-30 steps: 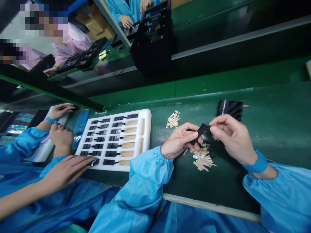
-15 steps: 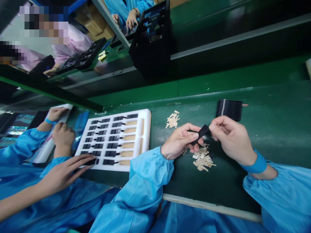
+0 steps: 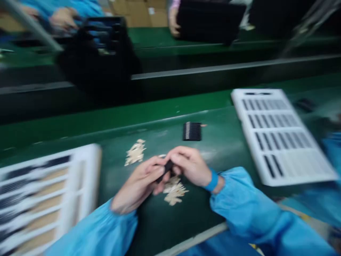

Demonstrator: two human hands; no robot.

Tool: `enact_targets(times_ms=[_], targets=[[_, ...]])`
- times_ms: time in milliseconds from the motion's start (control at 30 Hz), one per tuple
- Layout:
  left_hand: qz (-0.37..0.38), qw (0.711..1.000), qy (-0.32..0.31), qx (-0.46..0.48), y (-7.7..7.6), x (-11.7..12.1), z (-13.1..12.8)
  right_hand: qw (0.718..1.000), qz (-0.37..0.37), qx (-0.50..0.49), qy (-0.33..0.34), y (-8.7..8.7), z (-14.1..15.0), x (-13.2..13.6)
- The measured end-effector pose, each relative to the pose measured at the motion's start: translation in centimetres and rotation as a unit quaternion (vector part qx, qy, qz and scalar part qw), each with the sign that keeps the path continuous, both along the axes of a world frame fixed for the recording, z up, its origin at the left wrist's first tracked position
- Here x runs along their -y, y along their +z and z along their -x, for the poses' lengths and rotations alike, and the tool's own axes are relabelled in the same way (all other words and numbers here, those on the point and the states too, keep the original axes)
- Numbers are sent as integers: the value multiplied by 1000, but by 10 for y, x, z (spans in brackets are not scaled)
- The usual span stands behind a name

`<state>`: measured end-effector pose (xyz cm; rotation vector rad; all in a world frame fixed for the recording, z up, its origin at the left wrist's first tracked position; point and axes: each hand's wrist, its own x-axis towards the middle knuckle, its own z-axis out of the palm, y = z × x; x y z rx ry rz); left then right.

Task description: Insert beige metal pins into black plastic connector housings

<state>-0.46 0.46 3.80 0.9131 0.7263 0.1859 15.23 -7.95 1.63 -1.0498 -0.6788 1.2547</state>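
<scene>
The picture is smeared by motion. My left hand (image 3: 138, 185) and my right hand (image 3: 188, 165) meet over the green table (image 3: 213, 145), both pinched on a small black part (image 3: 167, 167) held between them. Right below the hands lies a heap of small beige pieces (image 3: 174, 190). A second beige heap (image 3: 135, 153) sits to the left, further back. A short stack of black parts (image 3: 192, 131) lies just beyond my right hand. Both of my arms wear blue sleeves.
A white foam tray (image 3: 87, 156) with rows of black parts lies at the left. Another white slotted tray (image 3: 277, 131) lies at the right. A black bin (image 3: 98, 60) stands behind a rail. Other people's hands show at the far top edge.
The view has swung to the right: the left tray slid toward the edge, a second white tray came into sight at right, and the co-worker's hands left the picture. My hands still hold the black part.
</scene>
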Motion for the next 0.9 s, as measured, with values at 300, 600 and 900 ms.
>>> enact_targets(times_ms=[300,600,900], targets=[[-4,992,30,-120,-5,-7,6,994,-19,-97,40,-11,7,-6],[-150,983,-36,-100,-13,-19,4,996,16,85,23,-9,1,-6],[-150,981,117,-44,-41,-23,-12,982,-1,66,-176,-8,-37,-13]])
